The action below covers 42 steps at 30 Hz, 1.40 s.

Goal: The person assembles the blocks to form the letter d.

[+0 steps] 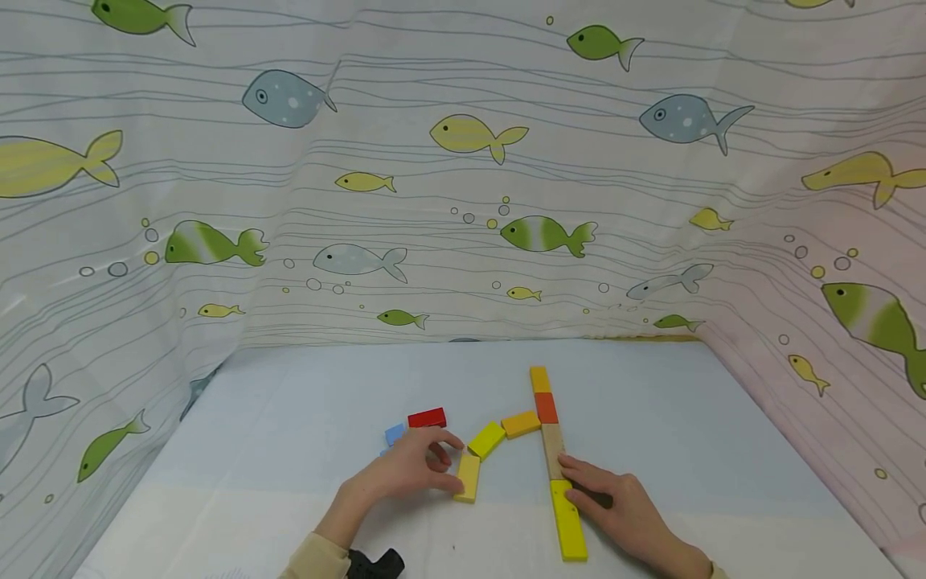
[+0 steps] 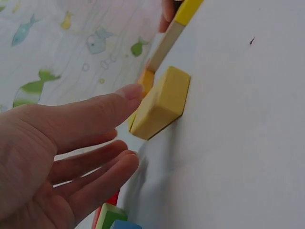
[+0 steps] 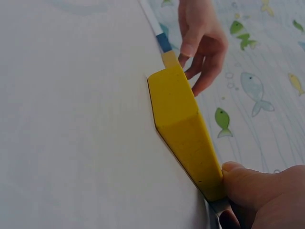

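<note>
A straight row of wooden blocks runs toward me: orange-yellow point(image 1: 539, 379), red-orange point(image 1: 546, 408), plain wood point(image 1: 553, 450) and yellow point(image 1: 570, 531). From its side curves a branch of an orange block point(image 1: 521, 425), a bright yellow block point(image 1: 487, 440) and a pale yellow block point(image 1: 469, 476). My left hand point(image 1: 408, 468) has its thumb against the pale yellow block, the other fingers loosely bent and apart from it. My right hand point(image 1: 629, 508) touches the row's right side, its index finger by the plain wood block and thumb on the yellow one.
Beyond my left hand lie a dark red block point(image 1: 427, 417) and a blue block point(image 1: 394, 434), partly covered. A green block point(image 2: 109, 215) shows beside them in the left wrist view. Fish-printed cloth point(image 1: 463, 209) encloses the white table point(image 1: 651, 402). A black object point(image 1: 376, 564) sits by the left sleeve.
</note>
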Tool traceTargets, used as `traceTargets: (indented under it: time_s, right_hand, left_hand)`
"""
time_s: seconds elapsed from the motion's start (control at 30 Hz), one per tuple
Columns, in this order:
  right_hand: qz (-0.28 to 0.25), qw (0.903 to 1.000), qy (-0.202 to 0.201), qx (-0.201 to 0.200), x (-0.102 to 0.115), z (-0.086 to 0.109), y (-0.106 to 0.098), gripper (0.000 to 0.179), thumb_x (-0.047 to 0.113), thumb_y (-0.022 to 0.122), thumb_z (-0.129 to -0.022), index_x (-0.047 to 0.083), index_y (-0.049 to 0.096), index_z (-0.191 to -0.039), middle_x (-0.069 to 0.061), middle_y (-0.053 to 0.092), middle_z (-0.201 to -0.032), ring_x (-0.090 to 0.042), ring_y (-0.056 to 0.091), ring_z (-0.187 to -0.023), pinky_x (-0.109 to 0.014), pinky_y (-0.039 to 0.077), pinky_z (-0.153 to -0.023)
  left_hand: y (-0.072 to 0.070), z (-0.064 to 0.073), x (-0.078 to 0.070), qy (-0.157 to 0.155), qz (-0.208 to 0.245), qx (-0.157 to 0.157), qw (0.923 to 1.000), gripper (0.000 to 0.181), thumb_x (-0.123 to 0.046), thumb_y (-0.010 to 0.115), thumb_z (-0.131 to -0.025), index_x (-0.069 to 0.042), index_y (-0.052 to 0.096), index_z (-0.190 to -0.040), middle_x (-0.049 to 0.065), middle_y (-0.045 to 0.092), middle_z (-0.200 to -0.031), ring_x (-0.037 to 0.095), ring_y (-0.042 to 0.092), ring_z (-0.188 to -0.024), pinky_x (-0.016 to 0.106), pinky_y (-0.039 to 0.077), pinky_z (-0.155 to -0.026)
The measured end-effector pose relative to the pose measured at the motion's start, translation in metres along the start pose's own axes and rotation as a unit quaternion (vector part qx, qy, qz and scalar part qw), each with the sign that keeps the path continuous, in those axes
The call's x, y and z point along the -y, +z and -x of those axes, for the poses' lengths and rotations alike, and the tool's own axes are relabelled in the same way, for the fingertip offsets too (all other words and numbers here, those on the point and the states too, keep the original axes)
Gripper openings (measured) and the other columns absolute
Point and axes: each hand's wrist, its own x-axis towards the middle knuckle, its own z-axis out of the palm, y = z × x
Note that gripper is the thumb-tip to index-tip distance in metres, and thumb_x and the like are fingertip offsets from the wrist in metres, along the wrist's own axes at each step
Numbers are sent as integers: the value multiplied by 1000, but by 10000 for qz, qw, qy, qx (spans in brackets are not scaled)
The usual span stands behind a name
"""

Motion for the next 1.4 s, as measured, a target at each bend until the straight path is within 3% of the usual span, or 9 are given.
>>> traceTargets:
  time_s: [0.13,0.3,0.53,0.67,0.8,1.07,1.4]
  right_hand:
    - [14,10000,40,16,0,-1,0,39,39,66,-95,19,69,-129,11,63,-134,-15,62,-121,-29,55,-94]
    - [37,9998,176,66,1,-1,-1,40,40,66,-95,20,69,-129,13,63,-134,-15,62,-122,-30,55,-94]
    - [70,9998,176,43,1,-1,-1,40,40,67,-94,20,69,-128,13,63,-134,-15,62,-122,-30,55,-94]
    - [62,9999,133,21,1,0,0,39,39,67,-94,19,69,-128,12,63,-134,-15,62,-121,-30,55,-94]
    - [64,9999,151,45,1,-1,0,40,39,66,-95,19,69,-128,12,63,-134,-15,62,-122,-30,55,-94]
    - [64,9999,93,23,2,-1,-1,39,38,67,-94,18,69,-128,11,63,-134,-15,62,-121,-30,55,-94]
    - [89,9999,145,27,3,-1,-1,39,39,67,-94,19,69,-128,12,63,-134,-15,62,-121,-31,55,-94]
  left_hand:
    - [-10,0,9,150,-66,-432,9989,42,-29,83,-82,-11,69,-118,4,69,-106,15,64,-91,24,56,-79]
    - [-18,-1,21,-48,-15,-1049,9945,33,-25,80,-86,-12,70,-115,3,69,-109,17,64,-94,27,58,-83]
    - [-21,-2,27,-369,13,-1912,9809,25,-16,79,-86,-16,72,-110,0,70,-109,19,68,-97,33,59,-87]
    - [-18,-4,31,-484,-176,-2260,9728,28,-15,77,-88,-15,71,-115,4,69,-118,28,66,-111,46,55,-96]
    - [-15,-5,36,-565,-370,-2393,9686,32,-15,75,-89,-14,70,-121,9,66,-129,35,58,-125,54,48,-103]
    - [-13,-8,45,-571,-471,-2410,9677,33,-15,73,-91,-12,69,-123,5,70,-121,26,62,-114,49,49,-103]
    - [-14,-8,45,-539,-499,-2368,9688,29,-14,72,-92,-11,69,-121,4,70,-118,25,63,-111,47,51,-100]
